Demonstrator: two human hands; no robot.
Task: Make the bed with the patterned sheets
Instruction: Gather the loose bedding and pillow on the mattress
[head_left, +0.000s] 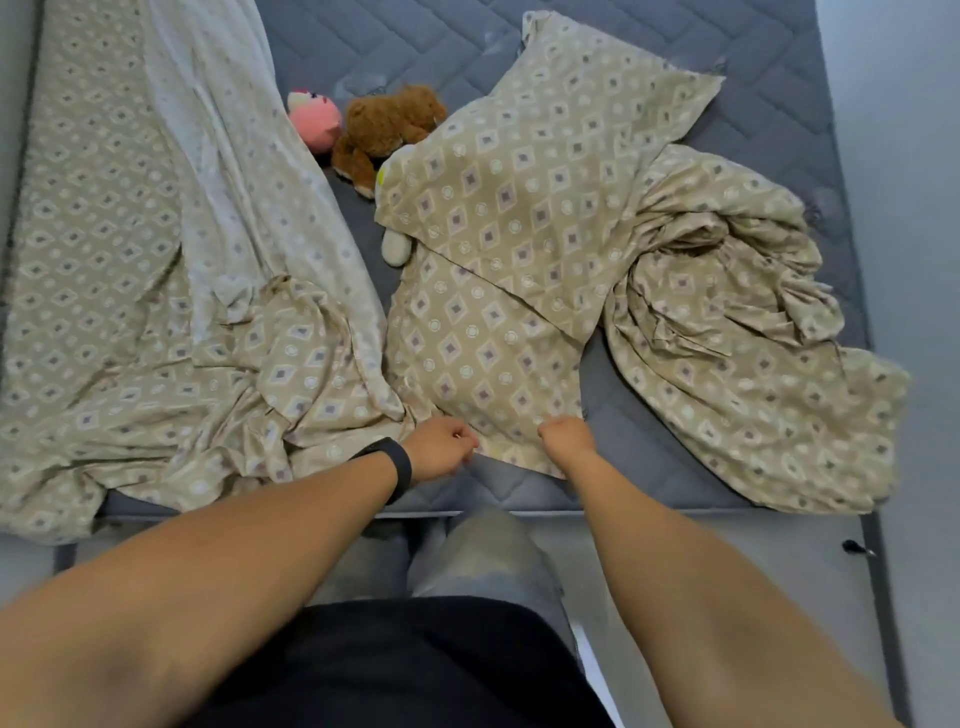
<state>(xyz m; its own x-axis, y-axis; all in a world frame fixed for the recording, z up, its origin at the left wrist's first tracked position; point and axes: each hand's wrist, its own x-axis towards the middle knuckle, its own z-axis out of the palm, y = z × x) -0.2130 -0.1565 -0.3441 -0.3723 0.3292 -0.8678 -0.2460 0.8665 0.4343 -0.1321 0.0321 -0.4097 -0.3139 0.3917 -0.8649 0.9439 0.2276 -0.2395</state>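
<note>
A bare grey quilted mattress (769, 93) carries beige bedding printed with diamonds. One pillow in a patterned case (483, 353) lies at the near edge, and a second patterned pillow (545, 171) rests behind it, overlapping it. My left hand (441, 447), with a black band on the wrist, and my right hand (569, 434) both grip the near pillow's front edge, fingers closed on the fabric. A large patterned sheet (130, 291) is spread and rumpled on the left. Another patterned sheet (743, 332) lies bunched on the right.
A brown teddy bear (389, 130) and a pink plush toy (314, 119) lie on the mattress between the left sheet and the far pillow. A small white plush part (396, 248) pokes out beside the pillows. Light floor (904, 156) runs along the right.
</note>
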